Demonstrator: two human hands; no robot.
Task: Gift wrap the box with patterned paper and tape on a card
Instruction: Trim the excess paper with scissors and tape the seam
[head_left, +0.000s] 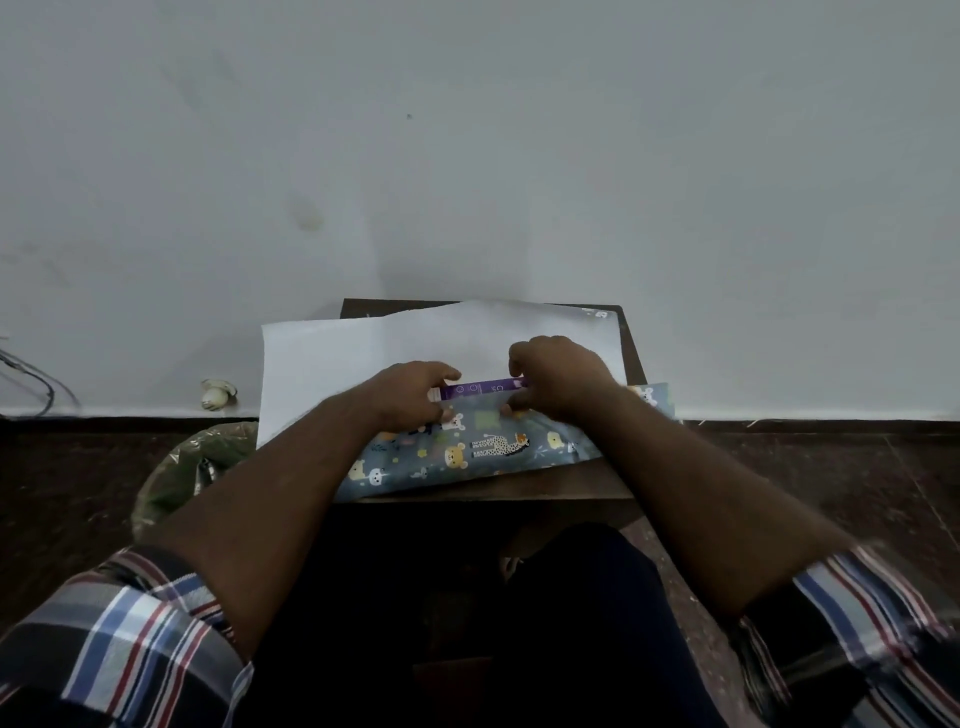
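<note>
Purple box (480, 387) half under animal-print paper (467, 452), both hands (415, 392) (558, 376) pinching the fold

Both forearms reach forward, sleeves rolled to the elbows. Left hand (410, 392) and right hand (558, 376) lie close together, palms down, fingers curled in a pinch.
</note>
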